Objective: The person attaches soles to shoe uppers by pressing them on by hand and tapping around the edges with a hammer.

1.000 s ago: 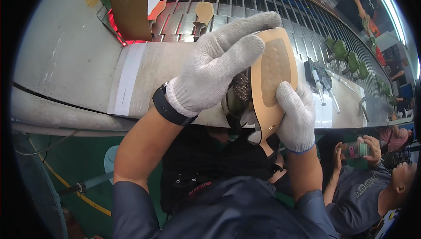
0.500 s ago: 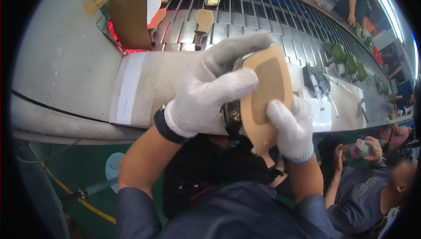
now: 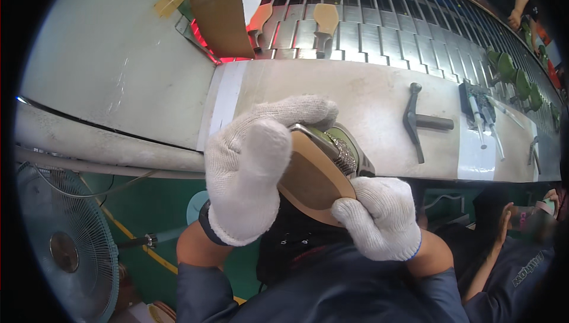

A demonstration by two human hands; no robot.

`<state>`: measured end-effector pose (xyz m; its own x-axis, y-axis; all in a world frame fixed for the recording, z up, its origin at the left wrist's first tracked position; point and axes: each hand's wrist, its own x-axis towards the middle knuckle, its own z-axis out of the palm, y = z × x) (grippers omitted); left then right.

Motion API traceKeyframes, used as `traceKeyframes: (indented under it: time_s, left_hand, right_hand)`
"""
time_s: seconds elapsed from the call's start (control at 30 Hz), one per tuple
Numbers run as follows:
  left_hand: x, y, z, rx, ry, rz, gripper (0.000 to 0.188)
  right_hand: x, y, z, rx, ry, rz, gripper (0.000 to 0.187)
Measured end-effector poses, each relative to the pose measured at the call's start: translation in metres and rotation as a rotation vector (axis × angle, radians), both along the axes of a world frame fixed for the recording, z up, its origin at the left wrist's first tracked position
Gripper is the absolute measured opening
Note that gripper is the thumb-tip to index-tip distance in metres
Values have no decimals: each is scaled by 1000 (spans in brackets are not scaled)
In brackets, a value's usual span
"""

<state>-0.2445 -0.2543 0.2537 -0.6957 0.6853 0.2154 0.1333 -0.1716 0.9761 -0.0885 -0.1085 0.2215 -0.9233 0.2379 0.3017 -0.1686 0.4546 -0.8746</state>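
Both of my hands wear white knitted gloves and hold one shoe point(image 3: 317, 183) in front of my body, below the bench edge. Its tan sole faces up toward me, tilted, and a green part with a glittery strap shows on the far side. My left hand point(image 3: 246, 166) grips the left end, fingers over the top and thumb along the sole's edge. At the near right end, my right hand point(image 3: 382, 219) pinches the sole's rim between thumb and fingers. The fingertips behind the shoe are hidden. A hammer point(image 3: 415, 122) lies on the bench, right of the shoe.
Beyond the bench point(image 3: 332, 80), a slatted metal conveyor point(image 3: 379, 44) carries tan-soled pieces point(image 3: 326, 20) and green shoes point(image 3: 521, 83). A brown board point(image 3: 220, 20) stands by a red glow. Brush-like tools point(image 3: 479, 115) lie right. A fan point(image 3: 71, 252) stands left; a co-worker's arm point(image 3: 489, 258) shows right.
The shoe has come down and left toward my body and turned, showing its glittery strap. Both gloved hands keep hold. My view has shifted left, and the hammer is now uncovered.
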Motion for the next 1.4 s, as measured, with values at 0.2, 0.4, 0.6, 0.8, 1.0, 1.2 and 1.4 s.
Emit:
traceKeyframes:
  time_s: [0.2, 0.4, 0.6, 0.8, 1.0, 1.2, 1.4]
  left_hand:
    - [-1, -3, 1, -48, -23, 118, 40]
    - [-1, -8, -14, -142, 191, 182, 32]
    - [0, -1, -145, 289, 225, 272, 32]
    - [-11, -12, -161, -20, 572, 78, 37]
    - [-21, -5, -149, -85, 711, 23, 36]
    - [-19, 2, -135, -144, 785, 44, 35]
    - [-14, 14, -122, -210, 848, 78, 29]
  right_hand:
    - [-13, -4, -6, 57, 25, 33, 19]
    - [-16, -1, 5, 90, -49, 39, 25]
    - [-36, 33, -27, 681, -166, -15, 29]
    - [-24, 60, -52, 792, -99, -34, 22]
    - [-30, 72, -62, 794, -54, 28, 24]
    - [-33, 75, -68, 812, 1, 22, 25]
    - [-38, 74, -64, 758, -17, 8, 24]
